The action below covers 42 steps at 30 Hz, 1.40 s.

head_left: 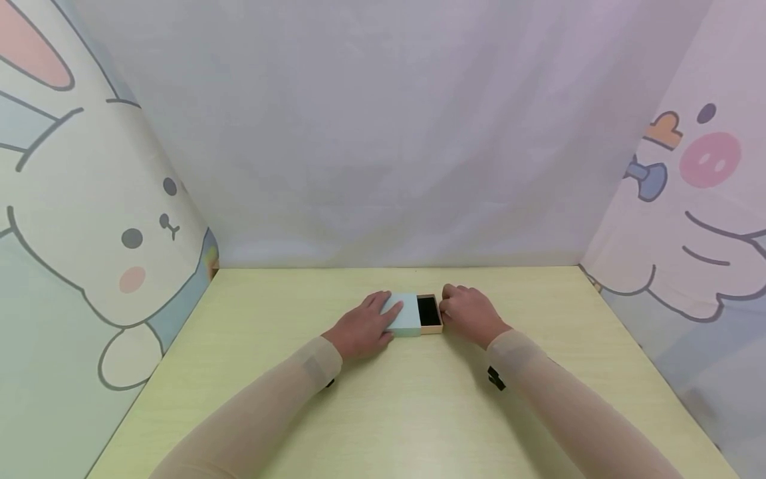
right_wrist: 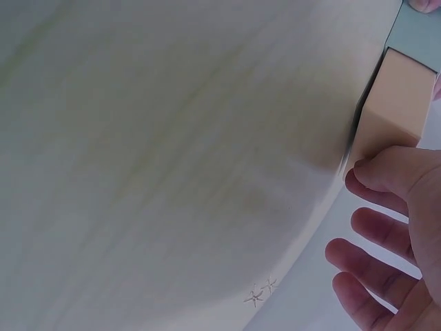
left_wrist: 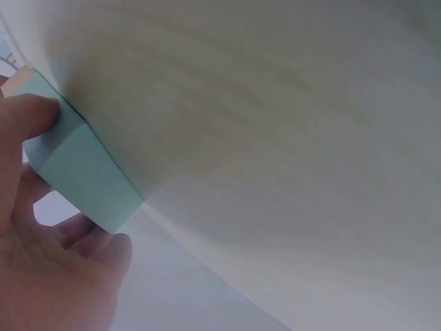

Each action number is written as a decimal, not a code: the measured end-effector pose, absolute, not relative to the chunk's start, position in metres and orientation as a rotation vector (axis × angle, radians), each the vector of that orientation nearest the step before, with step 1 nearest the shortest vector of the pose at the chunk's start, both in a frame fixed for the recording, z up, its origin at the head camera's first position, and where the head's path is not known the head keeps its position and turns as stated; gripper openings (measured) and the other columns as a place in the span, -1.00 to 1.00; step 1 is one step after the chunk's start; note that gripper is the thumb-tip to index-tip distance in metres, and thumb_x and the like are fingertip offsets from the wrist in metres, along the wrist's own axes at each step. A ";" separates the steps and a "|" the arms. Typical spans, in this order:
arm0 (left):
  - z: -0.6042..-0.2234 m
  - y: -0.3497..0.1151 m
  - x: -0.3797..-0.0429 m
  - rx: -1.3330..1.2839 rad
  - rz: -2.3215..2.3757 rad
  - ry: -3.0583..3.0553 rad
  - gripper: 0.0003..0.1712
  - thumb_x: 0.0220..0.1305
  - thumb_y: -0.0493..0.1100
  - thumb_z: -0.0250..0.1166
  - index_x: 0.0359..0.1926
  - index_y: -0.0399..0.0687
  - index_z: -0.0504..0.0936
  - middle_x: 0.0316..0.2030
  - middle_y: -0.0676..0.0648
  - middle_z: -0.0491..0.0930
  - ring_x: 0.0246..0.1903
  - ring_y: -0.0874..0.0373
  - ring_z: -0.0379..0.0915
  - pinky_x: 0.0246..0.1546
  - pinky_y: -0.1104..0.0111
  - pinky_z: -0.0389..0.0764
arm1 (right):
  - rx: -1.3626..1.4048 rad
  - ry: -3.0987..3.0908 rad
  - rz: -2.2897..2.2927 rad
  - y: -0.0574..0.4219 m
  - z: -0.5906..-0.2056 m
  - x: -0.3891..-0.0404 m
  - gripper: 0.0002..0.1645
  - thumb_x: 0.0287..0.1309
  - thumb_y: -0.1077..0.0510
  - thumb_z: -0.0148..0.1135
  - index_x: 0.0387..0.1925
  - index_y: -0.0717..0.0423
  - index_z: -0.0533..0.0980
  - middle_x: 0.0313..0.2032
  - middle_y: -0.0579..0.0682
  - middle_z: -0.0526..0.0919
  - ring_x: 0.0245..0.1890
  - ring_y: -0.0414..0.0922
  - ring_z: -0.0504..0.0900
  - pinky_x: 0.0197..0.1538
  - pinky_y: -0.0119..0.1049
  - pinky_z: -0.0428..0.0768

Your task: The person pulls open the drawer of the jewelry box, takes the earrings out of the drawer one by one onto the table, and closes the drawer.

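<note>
A small slide-out box lies near the middle of the table, its mint-green sleeve (head_left: 407, 316) partly covering a tan drawer (head_left: 431, 328). The drawer sticks out on the right and shows a dark inside. My left hand (head_left: 364, 327) holds the sleeve from its left, thumb on the near side and fingers on the far side; the left wrist view shows the sleeve (left_wrist: 89, 176) within that grip. At the drawer's outer end, my right hand (head_left: 471, 313) pinches with thumb and forefinger. The other fingers hang loosely curled in the right wrist view, where the drawer (right_wrist: 400, 93) is plain.
Two small silvery star-shaped pieces (right_wrist: 255, 297) show low in the right wrist view. The pale wooden table (head_left: 419, 412) meets a plain white curtain (head_left: 395, 146) at its back. Cartoon-printed sheets (head_left: 72, 219) hang along both sides.
</note>
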State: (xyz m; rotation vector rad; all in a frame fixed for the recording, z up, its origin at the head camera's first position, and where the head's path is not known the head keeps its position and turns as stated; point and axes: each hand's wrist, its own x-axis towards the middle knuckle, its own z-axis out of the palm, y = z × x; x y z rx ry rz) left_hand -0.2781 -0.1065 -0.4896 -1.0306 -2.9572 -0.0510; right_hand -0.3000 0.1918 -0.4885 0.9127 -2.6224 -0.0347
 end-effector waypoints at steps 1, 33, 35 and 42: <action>-0.489 -0.107 -0.278 -1.032 -0.055 -2.956 -0.22 0.83 0.10 0.31 0.85 0.01 0.38 0.76 -0.34 0.34 0.74 -0.24 0.34 0.60 0.02 0.74 | 0.912 -2.624 -0.033 0.192 -0.489 -0.300 -0.84 0.32 0.32 0.65 -0.35 0.01 0.91 -0.22 -0.01 0.75 -0.37 -0.08 0.66 -0.22 -0.15 0.79; -0.489 -0.106 -0.277 -1.018 -0.059 -2.947 -0.22 0.81 0.10 0.33 0.85 0.03 0.39 0.76 -0.32 0.35 0.73 -0.22 0.35 0.60 0.04 0.74 | 0.903 -2.665 -0.026 0.180 -0.497 -0.305 -0.90 0.37 0.25 0.68 -0.29 0.00 0.92 -0.16 -0.03 0.77 -0.30 -0.08 0.72 -0.17 -0.13 0.83; -0.489 -0.106 -0.277 -1.023 -0.051 -2.940 -0.22 0.81 0.10 0.33 0.84 0.02 0.39 0.76 -0.33 0.35 0.73 -0.22 0.36 0.59 0.04 0.74 | 0.902 -2.667 -0.026 0.179 -0.496 -0.305 -0.90 0.37 0.25 0.68 -0.29 -0.01 0.92 -0.16 -0.03 0.77 -0.30 -0.07 0.72 -0.17 -0.13 0.82; -0.490 -0.106 -0.277 -1.030 -0.045 -2.943 -0.22 0.82 0.10 0.32 0.85 0.01 0.38 0.76 -0.34 0.35 0.74 -0.23 0.36 0.60 0.04 0.73 | 0.917 -2.670 -0.025 0.175 -0.495 -0.304 -0.91 0.40 0.23 0.67 -0.26 -0.01 0.92 -0.17 -0.04 0.77 -0.30 -0.08 0.72 -0.19 -0.15 0.81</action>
